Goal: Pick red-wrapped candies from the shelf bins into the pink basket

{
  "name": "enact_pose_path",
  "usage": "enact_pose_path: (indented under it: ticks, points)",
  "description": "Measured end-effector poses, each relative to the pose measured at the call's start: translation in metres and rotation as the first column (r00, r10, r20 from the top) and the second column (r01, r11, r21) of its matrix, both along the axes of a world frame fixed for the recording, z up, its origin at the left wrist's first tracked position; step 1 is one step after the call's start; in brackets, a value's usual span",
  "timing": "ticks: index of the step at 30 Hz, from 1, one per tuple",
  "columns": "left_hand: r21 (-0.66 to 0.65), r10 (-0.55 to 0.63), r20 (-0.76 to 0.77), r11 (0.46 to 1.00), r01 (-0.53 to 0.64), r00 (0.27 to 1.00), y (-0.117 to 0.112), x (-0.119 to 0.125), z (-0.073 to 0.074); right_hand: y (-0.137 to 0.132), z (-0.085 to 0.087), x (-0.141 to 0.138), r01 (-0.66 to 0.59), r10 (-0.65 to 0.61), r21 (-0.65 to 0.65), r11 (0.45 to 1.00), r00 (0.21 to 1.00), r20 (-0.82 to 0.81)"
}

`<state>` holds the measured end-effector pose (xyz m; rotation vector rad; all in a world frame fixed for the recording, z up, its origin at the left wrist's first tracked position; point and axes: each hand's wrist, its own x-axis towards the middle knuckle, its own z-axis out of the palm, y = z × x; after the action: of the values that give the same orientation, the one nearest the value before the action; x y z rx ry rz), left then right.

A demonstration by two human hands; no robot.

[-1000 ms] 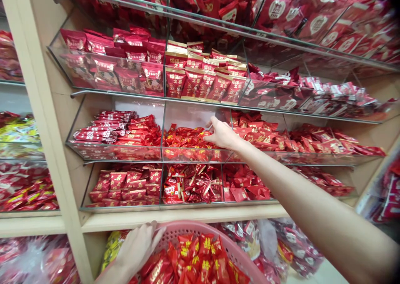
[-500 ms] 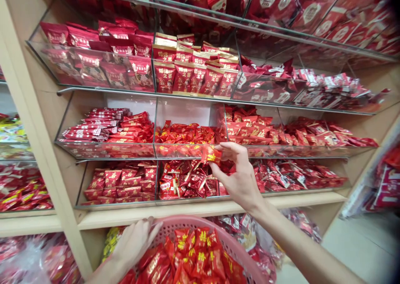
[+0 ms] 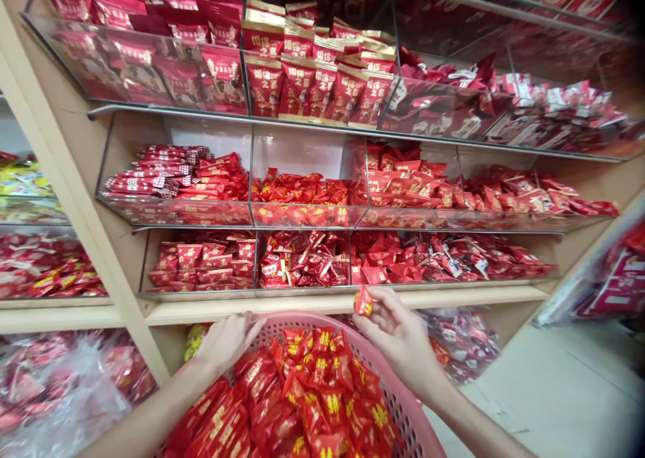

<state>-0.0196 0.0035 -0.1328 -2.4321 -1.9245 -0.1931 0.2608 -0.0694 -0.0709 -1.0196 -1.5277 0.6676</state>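
My right hand (image 3: 396,330) pinches one small red wrapped candy (image 3: 363,301) with yellow print between thumb and fingertips. It is held just above the right rim of a pink perforated plastic basket (image 3: 416,411). Heaped in the basket are many red wrapped candies (image 3: 322,384), some with yellow characters and others in longer packets. At the basket's far left rim, my left hand (image 3: 226,342) is closed on the edge, its thumb lying toward the inside. Its other fingertips are partly hidden.
Ahead stands a wooden shelf unit (image 3: 201,312) with tiers of clear bins (image 3: 307,216) full of red candy packets. Clear plastic bags (image 3: 65,391) of packets sit at lower left, and a bagged pile (image 3: 461,340) lies at lower right. Pale floor (image 3: 524,391) shows beyond.
My right hand has come down from the middle bins to the basket's rim, still pinching the candy. My left hand stays at the rim. The view has tilted downward.
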Motion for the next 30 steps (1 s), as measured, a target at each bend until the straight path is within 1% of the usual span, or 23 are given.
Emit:
enact_pose_path:
  ticks: [3,5,6,8,10,16,19,21,22,25,27,28,30]
  points:
    - [0.009,-0.002,-0.013,1.0,0.002,1.0,0.0,0.0,0.0,-0.015,-0.011,0.004,-0.059,0.064,-0.122,0.991,0.997,0.036]
    - [0.017,-0.005,-0.025,1.0,0.005,1.0,-0.001,0.0,0.001,-0.025,-0.018,0.006,-0.07,0.094,-0.184,0.98,0.987,0.128]
    - [0.019,-0.01,-0.031,1.0,0.01,0.999,-0.001,0.0,0.001,-0.03,-0.02,0.007,-0.057,0.096,-0.195,0.979,0.976,0.195]
    - [0.017,-0.021,-0.042,1.0,0.022,0.999,-0.002,0.001,0.002,-0.04,-0.023,0.008,-0.021,0.079,-0.174,0.985,0.939,0.336]
    - [0.011,-0.031,-0.049,0.999,0.032,0.998,-0.002,0.001,0.003,-0.047,-0.025,0.009,0.001,0.063,-0.142,0.99,0.894,0.444]
    - [0.037,-0.028,-0.076,0.999,0.031,0.997,-0.004,0.001,0.003,-0.064,-0.027,0.012,-0.014,0.105,-0.158,0.987,0.802,0.588]
    - [0.025,-0.041,-0.081,0.999,0.044,0.996,-0.005,0.001,0.003,-0.075,-0.03,0.009,-0.02,0.146,-0.193,0.981,0.728,0.67]
    - [0.018,-0.046,-0.082,0.999,0.048,0.996,-0.005,0.001,0.003,-0.084,-0.031,0.004,-0.019,0.187,-0.229,0.973,0.646,0.741]
    - [0.018,-0.047,-0.084,0.999,0.048,0.995,-0.005,0.001,0.003,-0.088,-0.031,0.001,-0.018,0.214,-0.253,0.967,0.59,0.778]
    - [0.019,-0.047,-0.089,0.999,0.049,0.995,-0.004,0.001,0.004,-0.097,-0.031,-0.007,-0.006,0.333,-0.357,0.934,0.378,0.864]
    - [0.017,-0.048,-0.089,0.999,0.049,0.995,-0.004,0.001,0.004,-0.099,-0.033,-0.011,-0.001,0.42,-0.431,0.903,0.223,0.88]
    - [0.016,-0.046,-0.09,0.999,0.048,0.995,-0.003,0.001,0.003,-0.1,-0.035,-0.012,-0.002,0.448,-0.454,0.891,0.158,0.88]
    - [0.022,-0.04,-0.088,0.999,0.042,0.995,-0.002,0.001,0.002,-0.099,-0.043,-0.013,-0.012,0.461,-0.461,0.887,0.06,0.886]
